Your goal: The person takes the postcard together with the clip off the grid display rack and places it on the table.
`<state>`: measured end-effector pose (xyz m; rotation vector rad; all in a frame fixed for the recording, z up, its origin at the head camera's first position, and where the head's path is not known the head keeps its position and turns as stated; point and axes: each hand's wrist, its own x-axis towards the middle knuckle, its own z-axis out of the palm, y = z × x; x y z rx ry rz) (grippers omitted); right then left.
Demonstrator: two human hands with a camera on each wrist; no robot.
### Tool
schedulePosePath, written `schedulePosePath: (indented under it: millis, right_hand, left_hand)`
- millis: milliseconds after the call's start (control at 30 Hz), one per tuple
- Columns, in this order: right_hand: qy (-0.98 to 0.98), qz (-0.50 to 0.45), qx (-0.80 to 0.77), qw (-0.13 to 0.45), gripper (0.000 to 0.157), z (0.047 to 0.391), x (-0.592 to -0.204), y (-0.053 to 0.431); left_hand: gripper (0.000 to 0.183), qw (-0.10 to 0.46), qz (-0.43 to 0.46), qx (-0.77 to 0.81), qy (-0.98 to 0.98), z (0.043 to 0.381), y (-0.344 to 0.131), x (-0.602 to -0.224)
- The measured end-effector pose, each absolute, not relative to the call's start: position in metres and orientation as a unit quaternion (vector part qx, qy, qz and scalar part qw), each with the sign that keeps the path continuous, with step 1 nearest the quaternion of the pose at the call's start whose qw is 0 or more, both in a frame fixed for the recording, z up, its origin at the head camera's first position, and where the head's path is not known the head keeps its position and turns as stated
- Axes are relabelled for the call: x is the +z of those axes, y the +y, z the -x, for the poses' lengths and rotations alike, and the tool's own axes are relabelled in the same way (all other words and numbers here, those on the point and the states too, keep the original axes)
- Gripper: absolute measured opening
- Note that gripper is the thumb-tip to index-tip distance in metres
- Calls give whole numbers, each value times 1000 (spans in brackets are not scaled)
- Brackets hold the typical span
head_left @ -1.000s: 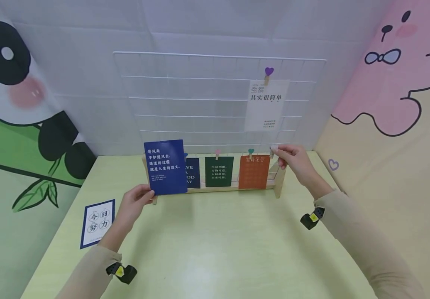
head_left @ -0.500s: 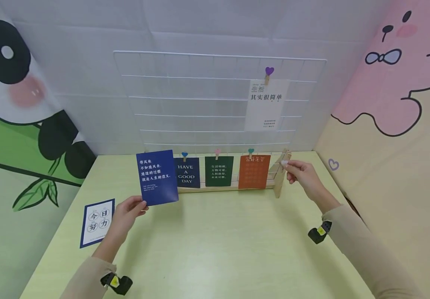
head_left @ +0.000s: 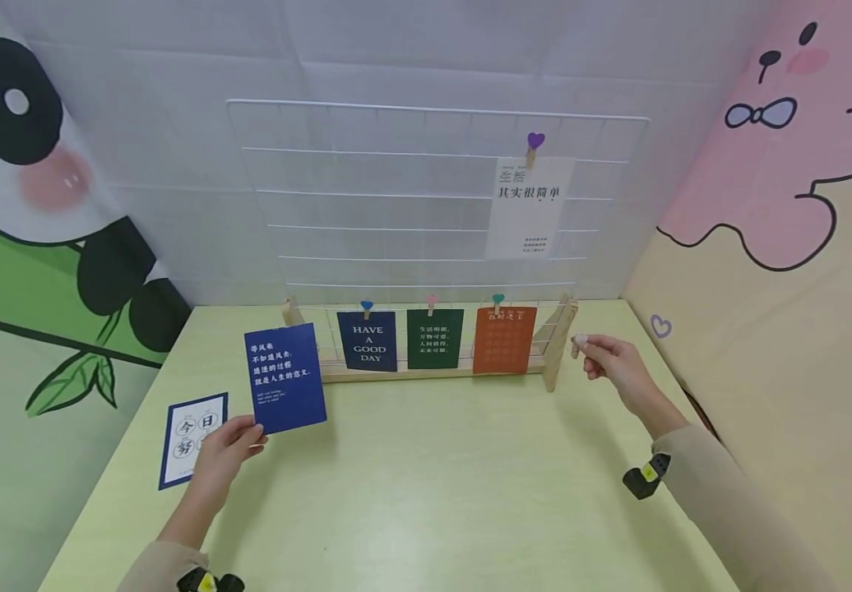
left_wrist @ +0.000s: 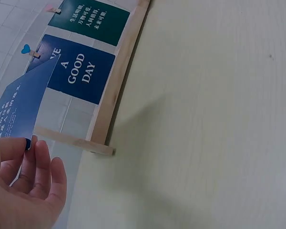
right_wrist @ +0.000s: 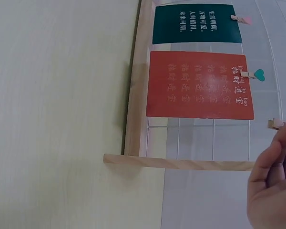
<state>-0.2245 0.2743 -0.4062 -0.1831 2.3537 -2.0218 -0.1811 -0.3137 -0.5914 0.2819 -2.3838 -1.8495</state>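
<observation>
- Near the desk's (head_left: 411,485) left edge lies a white card with a blue border (head_left: 183,423), partly hidden behind your left hand.
- Your left hand (head_left: 222,460) pinches the blue card (head_left: 285,382) by its lower left corner, raised above the desk, its white text facing you.
- Along the desk's back edge stands a wooden rack (head_left: 437,375) carrying three clipped cards: "HAVE A GOOD DAY" card (head_left: 368,349) under a blue heart clip (head_left: 367,305), green card (head_left: 435,345) under a pink clip (head_left: 432,301), orange card (head_left: 504,345) under a teal heart clip (head_left: 498,300).
- Above and behind it, a white wire grid (head_left: 396,195) bears a white card (head_left: 530,218) with a purple heart clip (head_left: 535,141) towards its right side.
- Your right hand (head_left: 622,374) pinches a small wooden clip (right_wrist: 275,124) just beside the rack's right end, towards the desk's back right corner.
</observation>
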Motion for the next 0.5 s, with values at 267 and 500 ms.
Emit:
schedulePosePath:
  millis: [267,500]
  right_hand:
    - [763,74,-640,40,40,236,-441,304]
    - [805,21,-588,78,38,216,-421,301]
  left_hand:
    - [46,28,-120,-617,-777,156,-326,-584]
    - [46,22,-139,-642,-754,143,-333,-584]
